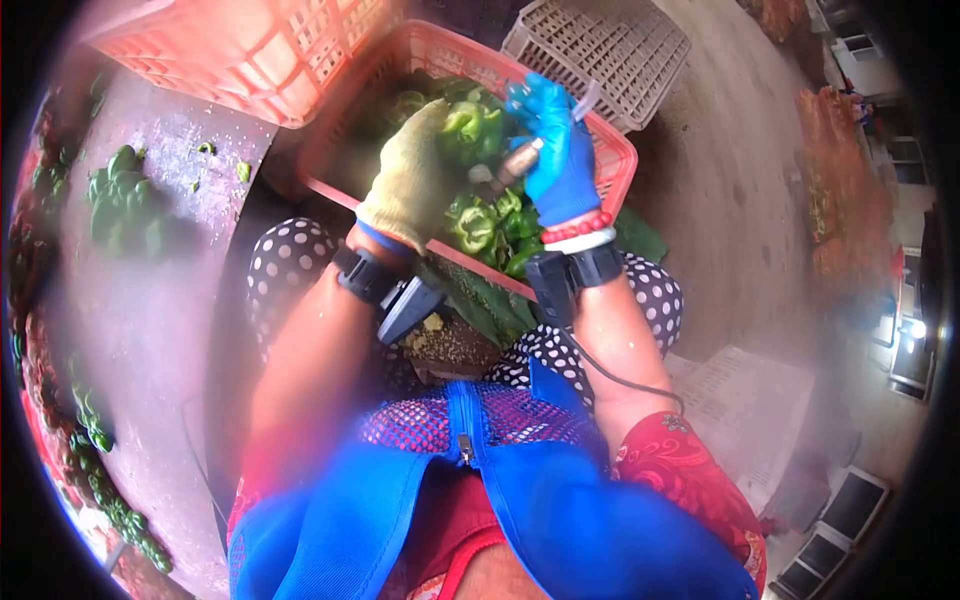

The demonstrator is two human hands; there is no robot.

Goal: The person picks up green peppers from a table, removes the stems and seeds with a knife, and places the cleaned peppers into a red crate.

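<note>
My left hand (408, 178), in a pale yellow knitted glove, is closed around a green bell pepper (472, 132) above the pink basket (620, 160). My right hand (562, 150), in a blue glove, grips a short brownish cylindrical tool (520, 160). That tool points down and left toward the pepper; blur hides its exact kind and whether it touches. Below both hands, cut green peppers (476, 226) with open, hollow tops lie in the basket. Part of the basket's contents is hidden behind my left hand.
A taller pink crate (240, 60) stands at upper left, and a grey-white crate (610, 50) lies beyond the basket. On the table (160, 300) at left sit several green peppers (125, 200) and scraps. My knees flank the basket's near side. A pale box (745, 420) is at right.
</note>
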